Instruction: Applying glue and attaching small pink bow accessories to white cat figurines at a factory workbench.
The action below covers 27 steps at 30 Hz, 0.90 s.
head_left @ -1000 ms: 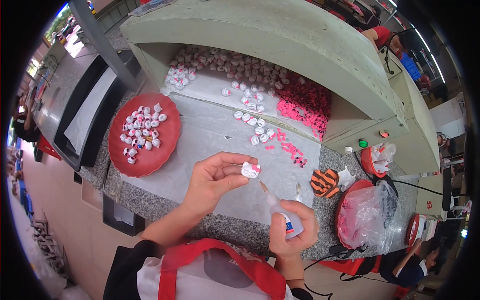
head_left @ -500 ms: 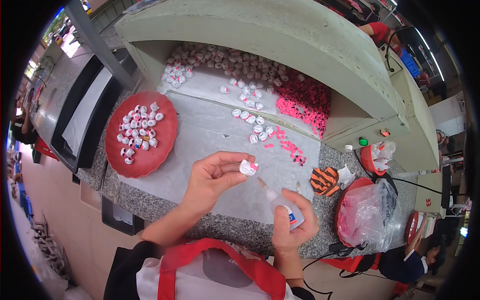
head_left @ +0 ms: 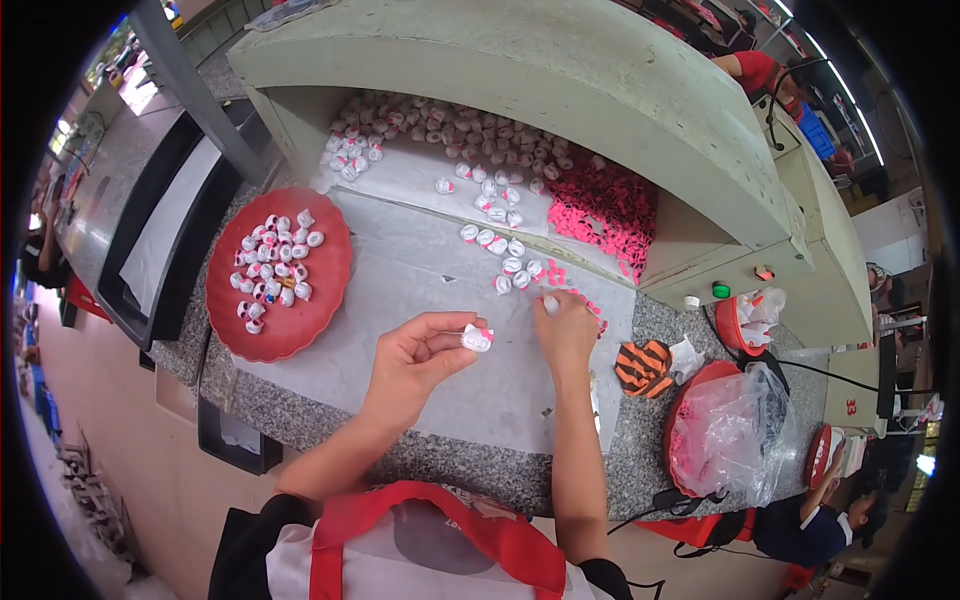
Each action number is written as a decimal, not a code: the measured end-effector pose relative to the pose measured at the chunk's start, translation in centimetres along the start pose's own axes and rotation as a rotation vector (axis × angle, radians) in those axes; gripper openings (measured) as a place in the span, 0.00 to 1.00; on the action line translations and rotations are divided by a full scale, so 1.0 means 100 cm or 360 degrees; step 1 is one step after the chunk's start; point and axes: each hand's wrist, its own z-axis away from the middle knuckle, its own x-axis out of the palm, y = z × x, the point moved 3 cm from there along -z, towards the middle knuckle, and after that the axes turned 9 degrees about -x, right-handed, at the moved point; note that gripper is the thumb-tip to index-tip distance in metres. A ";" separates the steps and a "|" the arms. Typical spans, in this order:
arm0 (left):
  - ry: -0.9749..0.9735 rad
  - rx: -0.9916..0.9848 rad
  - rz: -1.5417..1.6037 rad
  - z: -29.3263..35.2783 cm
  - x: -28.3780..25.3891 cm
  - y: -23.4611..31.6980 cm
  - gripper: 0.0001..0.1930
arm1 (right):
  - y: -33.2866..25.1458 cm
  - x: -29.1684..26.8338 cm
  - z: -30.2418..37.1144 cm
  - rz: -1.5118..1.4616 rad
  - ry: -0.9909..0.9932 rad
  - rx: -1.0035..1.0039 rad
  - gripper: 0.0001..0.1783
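My left hand [head_left: 415,357] pinches a small white cat-head figure [head_left: 477,338] with a pink bow, held above the white paper sheet [head_left: 400,270]. Farther right, my right hand [head_left: 566,335] reaches over small loose pink pieces [head_left: 555,271], its fingers curled down. A pale spot shows at its fingertips, but what it grips is hidden. Several more white heads [head_left: 512,265] lie just beyond that hand. The squeeze bottle cannot be made out now.
At the left, a red scalloped plate [head_left: 330,310] carries many white heads. More heads and a pink heap [head_left: 610,215] fill the grey booth [head_left: 520,60]. Rightward are an orange-and-black striped cloth [head_left: 642,369], a plastic bag [head_left: 735,430] and a red basket [head_left: 733,325].
My right hand has moved from the near right up to the loose pink pieces, and the bottle it held no longer shows. My left hand with the cat-head figure shifted slightly left.
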 end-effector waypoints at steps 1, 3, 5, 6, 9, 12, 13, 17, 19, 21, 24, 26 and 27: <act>-0.0007 0.0002 0.0006 0.001 0.000 -0.001 0.16 | 0.002 -0.007 0.004 -0.0007 -0.0001 0.0000 0.06; 0.0009 0.0006 -0.0014 0.000 0.003 -0.003 0.16 | 0.011 -0.018 0.020 -0.1150 -0.0294 0.0764 0.08; 0.0024 0.0004 -0.0030 0.001 0.010 -0.005 0.16 | -0.005 -0.043 0.030 -0.1524 -0.0219 0.0867 0.07; 0.0008 0.0015 -0.0050 0.000 0.017 -0.005 0.16 | -0.013 -0.052 0.034 -0.1897 -0.0125 0.0958 0.05; -0.0034 0.0079 -0.0078 0.004 0.028 -0.004 0.16 | -0.023 -0.068 0.038 -0.2134 -0.0026 0.0883 0.07; -0.0028 0.0181 -0.0119 0.008 0.030 -0.002 0.17 | -0.040 -0.086 0.038 -0.2174 -0.0019 0.0813 0.07; 0.0004 0.0220 -0.0152 0.010 0.028 -0.001 0.17 | -0.049 -0.092 0.039 -0.2108 -0.0072 0.0815 0.07; -0.0006 0.0281 -0.0128 0.015 0.026 0.001 0.17 | -0.088 -0.100 0.039 -0.2074 -0.0074 0.0593 0.07; -0.0042 0.0424 -0.0125 0.015 0.024 0.003 0.16 | -0.092 -0.097 0.036 -0.1924 -0.0054 0.0524 0.06; -0.0085 0.0453 -0.0169 0.014 0.020 0.004 0.16 | -0.088 -0.097 0.035 -0.1900 -0.0082 0.0608 0.06; -0.0157 0.0432 -0.0183 0.015 0.022 0.011 0.15 | -0.086 -0.092 0.037 -0.1892 -0.0089 0.0666 0.07; -0.0188 0.0382 -0.0152 0.013 0.022 0.011 0.15 | -0.085 -0.088 0.038 -0.1906 -0.0065 0.0641 0.07; -0.0230 0.0426 -0.0130 0.012 0.020 0.012 0.14 | -0.086 -0.087 0.039 -0.1841 0.0018 0.0597 0.08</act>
